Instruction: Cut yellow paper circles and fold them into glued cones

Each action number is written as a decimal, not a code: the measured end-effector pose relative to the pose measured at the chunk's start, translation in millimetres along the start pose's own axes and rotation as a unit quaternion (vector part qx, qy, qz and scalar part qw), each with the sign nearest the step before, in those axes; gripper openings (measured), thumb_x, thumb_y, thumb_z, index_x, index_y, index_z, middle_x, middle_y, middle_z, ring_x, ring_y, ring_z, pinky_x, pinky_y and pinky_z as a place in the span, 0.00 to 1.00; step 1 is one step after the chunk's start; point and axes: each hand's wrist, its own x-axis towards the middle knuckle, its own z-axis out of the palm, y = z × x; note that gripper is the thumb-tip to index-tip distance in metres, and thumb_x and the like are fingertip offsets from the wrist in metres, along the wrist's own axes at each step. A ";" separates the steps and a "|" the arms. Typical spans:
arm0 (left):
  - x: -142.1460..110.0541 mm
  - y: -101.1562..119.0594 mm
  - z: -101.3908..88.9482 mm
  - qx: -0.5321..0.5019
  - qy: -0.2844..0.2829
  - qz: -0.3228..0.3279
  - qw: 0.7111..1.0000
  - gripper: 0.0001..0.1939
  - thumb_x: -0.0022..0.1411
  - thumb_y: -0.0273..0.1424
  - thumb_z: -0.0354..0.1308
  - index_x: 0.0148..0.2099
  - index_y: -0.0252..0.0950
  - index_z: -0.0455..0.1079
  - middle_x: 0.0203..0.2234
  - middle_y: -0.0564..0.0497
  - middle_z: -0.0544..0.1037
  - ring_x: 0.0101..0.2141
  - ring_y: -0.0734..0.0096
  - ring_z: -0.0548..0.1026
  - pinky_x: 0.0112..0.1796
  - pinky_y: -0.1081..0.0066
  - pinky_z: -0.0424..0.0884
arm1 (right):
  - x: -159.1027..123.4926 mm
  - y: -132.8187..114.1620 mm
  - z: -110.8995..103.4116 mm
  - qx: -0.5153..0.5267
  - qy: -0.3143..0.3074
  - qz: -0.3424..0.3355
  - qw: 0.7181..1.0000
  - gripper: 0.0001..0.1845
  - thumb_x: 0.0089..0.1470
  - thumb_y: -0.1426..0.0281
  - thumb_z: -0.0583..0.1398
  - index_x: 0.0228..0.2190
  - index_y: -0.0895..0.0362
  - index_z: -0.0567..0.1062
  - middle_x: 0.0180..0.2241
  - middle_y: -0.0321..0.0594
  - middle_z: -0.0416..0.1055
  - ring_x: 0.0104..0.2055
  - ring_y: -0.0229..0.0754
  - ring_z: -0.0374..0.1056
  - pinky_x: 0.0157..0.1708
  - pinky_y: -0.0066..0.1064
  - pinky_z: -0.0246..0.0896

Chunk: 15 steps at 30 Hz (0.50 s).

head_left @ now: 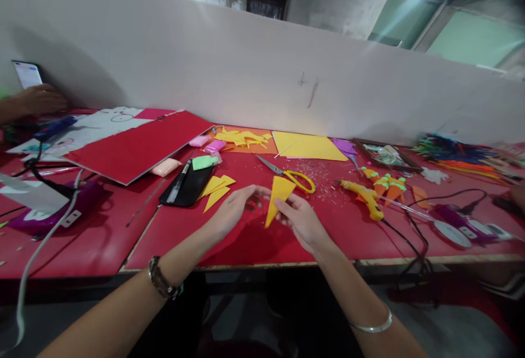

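Observation:
A yellow paper triangle [279,194], wide at the top and pointed at the bottom, is pinched in my right hand [301,218] above the red table. My left hand [235,207] is just left of it, fingers curved and apart with nothing visible in them; whether the fingertips touch the paper's edge is hard to tell. Several more yellow triangles [216,189] lie beyond my left hand, beside a black phone [197,186] with a pen [179,182] on top. Scissors [293,175] with yellow handles rest behind my right hand, their blades apart.
A yellow glue gun [365,197] with its cord lies at right, near orange cone-shaped pieces [388,184]. Yellow paper scraps [241,138], a yellow sheet [309,145] and a red board [143,147] stretch along the white partition [246,74]. Another person's hand [41,98] is far left.

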 end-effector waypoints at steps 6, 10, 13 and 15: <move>-19.3 9.0 4.9 0.223 -0.042 0.077 0.971 0.14 0.51 0.36 0.59 0.39 0.36 0.66 0.34 0.51 0.73 0.35 0.69 0.68 0.38 0.71 0.64 | -9.9 1.9 9.2 0.065 0.032 -0.010 0.997 0.11 0.41 0.66 0.64 0.28 0.59 0.76 0.24 0.37 0.72 0.25 0.34 0.67 0.29 0.27 0.64; -24.7 12.4 4.8 0.244 0.003 0.088 0.966 0.07 0.54 0.35 0.56 0.33 0.36 0.66 0.27 0.54 0.73 0.30 0.72 0.69 0.33 0.74 0.64 | -11.3 3.9 14.7 0.074 0.071 -0.018 0.995 0.11 0.38 0.66 0.66 0.25 0.60 0.75 0.23 0.35 0.72 0.24 0.34 0.65 0.27 0.27 0.63; -25.3 15.5 1.3 0.246 0.017 0.082 0.966 0.06 0.55 0.33 0.55 0.30 0.35 0.68 0.25 0.55 0.74 0.28 0.74 0.69 0.31 0.76 0.63 | -11.5 4.6 15.9 0.065 0.113 -0.015 0.991 0.13 0.35 0.66 0.67 0.25 0.60 0.74 0.21 0.34 0.70 0.22 0.34 0.64 0.26 0.28 0.63; -25.6 17.0 -1.1 0.232 0.018 0.068 0.970 0.08 0.55 0.34 0.56 0.28 0.35 0.68 0.23 0.55 0.74 0.27 0.75 0.69 0.30 0.77 0.63 | -12.7 3.8 16.1 0.056 0.125 -0.019 0.990 0.13 0.37 0.65 0.67 0.26 0.60 0.74 0.22 0.34 0.70 0.22 0.34 0.63 0.26 0.28 0.62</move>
